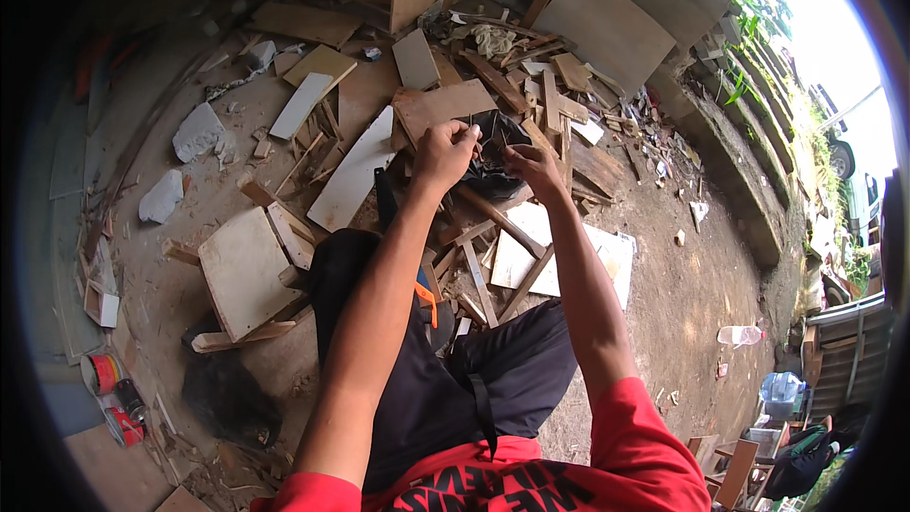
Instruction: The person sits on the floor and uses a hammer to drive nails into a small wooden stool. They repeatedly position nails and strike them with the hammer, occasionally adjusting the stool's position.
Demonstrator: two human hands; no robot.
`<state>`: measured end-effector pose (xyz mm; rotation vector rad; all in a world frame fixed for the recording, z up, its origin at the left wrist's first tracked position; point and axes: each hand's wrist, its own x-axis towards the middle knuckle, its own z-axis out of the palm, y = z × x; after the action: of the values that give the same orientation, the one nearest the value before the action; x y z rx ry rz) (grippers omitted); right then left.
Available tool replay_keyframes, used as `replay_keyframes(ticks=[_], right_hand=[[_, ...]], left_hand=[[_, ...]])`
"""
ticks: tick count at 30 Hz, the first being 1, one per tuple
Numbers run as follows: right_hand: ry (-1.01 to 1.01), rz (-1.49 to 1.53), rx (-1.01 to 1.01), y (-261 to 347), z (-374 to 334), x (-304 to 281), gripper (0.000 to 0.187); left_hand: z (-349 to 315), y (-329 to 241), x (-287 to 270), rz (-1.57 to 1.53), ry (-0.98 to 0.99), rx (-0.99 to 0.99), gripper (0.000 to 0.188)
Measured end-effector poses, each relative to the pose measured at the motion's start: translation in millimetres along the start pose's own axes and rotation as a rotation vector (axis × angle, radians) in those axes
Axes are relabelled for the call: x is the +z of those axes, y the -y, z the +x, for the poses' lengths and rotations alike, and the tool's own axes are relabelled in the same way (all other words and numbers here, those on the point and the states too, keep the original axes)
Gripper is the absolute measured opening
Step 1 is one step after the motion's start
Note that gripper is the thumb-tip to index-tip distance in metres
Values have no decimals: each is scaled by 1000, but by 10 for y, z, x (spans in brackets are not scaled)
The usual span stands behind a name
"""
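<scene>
A black plastic bag (491, 178) sits at the centre among wood offcuts, its dark, crumpled surface showing between my two hands. On its left side, my left hand (444, 155) is closed, thumb and fingers pinched at the bag's upper edge. My right hand (533, 167) is at the opposite side, fingers curled and pinched on the bag too. Thin strands show between the fingertips, too fine to make out. Below the hands, an orange-handled tool (427, 295) lies close to my leg, partly hidden.
Wood scraps and a white board (353, 171) surround the bag. A small wooden stool-like piece (248, 270) stands left, with concrete chunks (198, 132) beyond. Red cans (124, 426) are at lower left. Concrete steps (730, 161), a clear bottle (741, 335) and a water jug (781, 387) are on the right.
</scene>
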<state>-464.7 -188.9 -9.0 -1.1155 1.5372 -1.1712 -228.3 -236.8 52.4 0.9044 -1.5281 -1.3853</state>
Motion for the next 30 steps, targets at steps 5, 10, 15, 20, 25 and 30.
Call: replay_keyframes(ticks=[5,10,15,20,25,30], right_hand=[[88,388,79,48,-105,87,38],[145,293,50,4,-45,-24,39],[53,64,-13,-13,-145,-71,45],[26,162,-34,154,-314,-130,45],[8,384,1,457,-500,-43,37],[6,640,53,512,-723,-37,26]], left_hand=[[9,100,21,37,-17,-18,23],[51,236,11,1,-61,10,29],[34,225,-44,98,1,-61,22],[73,362,84,48,-29,5,28],[230,535,401,236,-74,74,36],[132,469,633,216,-127,66,33]])
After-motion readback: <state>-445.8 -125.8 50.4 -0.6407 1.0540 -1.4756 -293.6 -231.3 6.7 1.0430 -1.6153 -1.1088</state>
